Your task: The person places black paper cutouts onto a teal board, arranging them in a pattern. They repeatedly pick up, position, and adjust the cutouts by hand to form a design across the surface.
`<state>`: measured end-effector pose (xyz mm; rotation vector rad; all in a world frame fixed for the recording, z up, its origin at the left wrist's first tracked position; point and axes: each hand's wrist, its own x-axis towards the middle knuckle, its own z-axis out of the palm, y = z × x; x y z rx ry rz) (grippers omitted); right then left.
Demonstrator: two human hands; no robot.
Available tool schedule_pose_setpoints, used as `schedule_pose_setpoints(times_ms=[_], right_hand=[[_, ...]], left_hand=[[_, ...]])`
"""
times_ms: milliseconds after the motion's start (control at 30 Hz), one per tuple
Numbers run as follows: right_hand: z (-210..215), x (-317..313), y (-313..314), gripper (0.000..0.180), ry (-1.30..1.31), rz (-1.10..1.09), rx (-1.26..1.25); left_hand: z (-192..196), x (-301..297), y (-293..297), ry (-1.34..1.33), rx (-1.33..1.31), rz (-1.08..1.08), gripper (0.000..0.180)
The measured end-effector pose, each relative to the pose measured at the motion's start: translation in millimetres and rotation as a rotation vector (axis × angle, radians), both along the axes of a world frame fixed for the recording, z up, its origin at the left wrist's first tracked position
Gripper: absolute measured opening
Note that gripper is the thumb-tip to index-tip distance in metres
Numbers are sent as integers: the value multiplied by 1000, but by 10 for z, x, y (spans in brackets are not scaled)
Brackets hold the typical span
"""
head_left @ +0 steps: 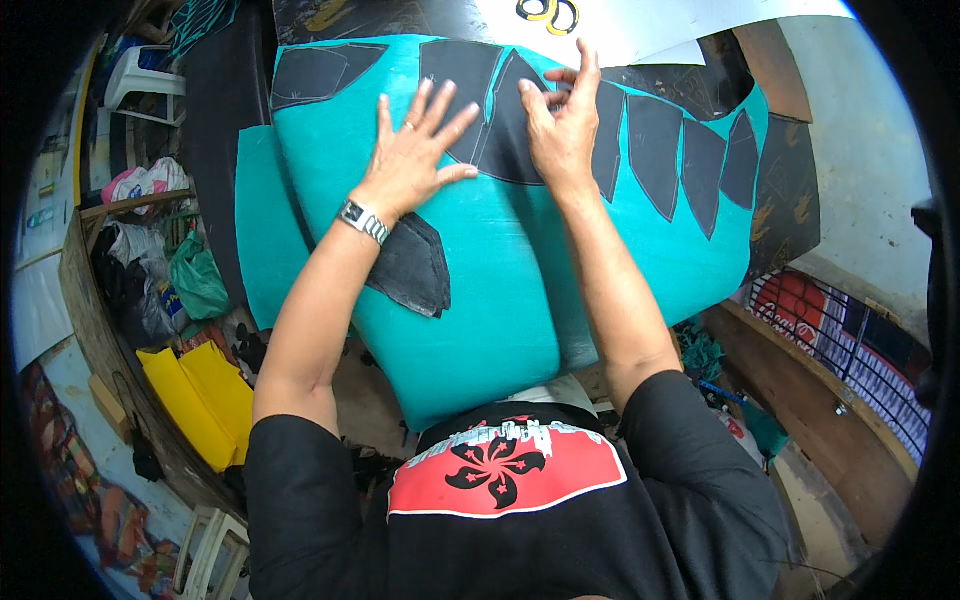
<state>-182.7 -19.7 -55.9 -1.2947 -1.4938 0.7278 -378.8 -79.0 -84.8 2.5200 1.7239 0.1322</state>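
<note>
A large teal sheet (470,310) lies in front of me, drooping over the near edge of the table. Several black cut pieces with pale outlines are laid in a row along its far part. My left hand (418,150) rests spread and flat beside one black piece (460,70), with a metal watch on that wrist. Over the central black piece (512,140) is my right hand (566,130), its index finger stretched forward and its thumb apart; nothing shows in it. Near my left wrist sits a small stack of black pieces (415,265).
Yellow-and-black scissors handles (548,14) lie on a white sheet (640,35) at the far edge. More black pieces (703,175) continue rightward. On the left are a white plastic stool (145,80), bags (200,275) and folded yellow material (200,400). A wooden board (820,390) stands at right.
</note>
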Motion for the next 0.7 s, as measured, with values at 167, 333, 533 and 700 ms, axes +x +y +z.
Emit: schedule_pose_setpoints(times_ms=[167, 333, 533, 700], right_hand=[[23, -183, 296, 78, -324, 80, 201], [-338, -669, 343, 75, -658, 236, 485], [-526, -971, 540, 64, -900, 405, 447], [-513, -1343, 1164, 65, -711, 403, 501]], left_hand=[[139, 47, -426, -37, -111, -81, 75], [212, 230, -780, -125, -105, 8, 71], [132, 349, -891, -239, -57, 113, 72], [96, 343, -890, -338, -70, 145, 72]])
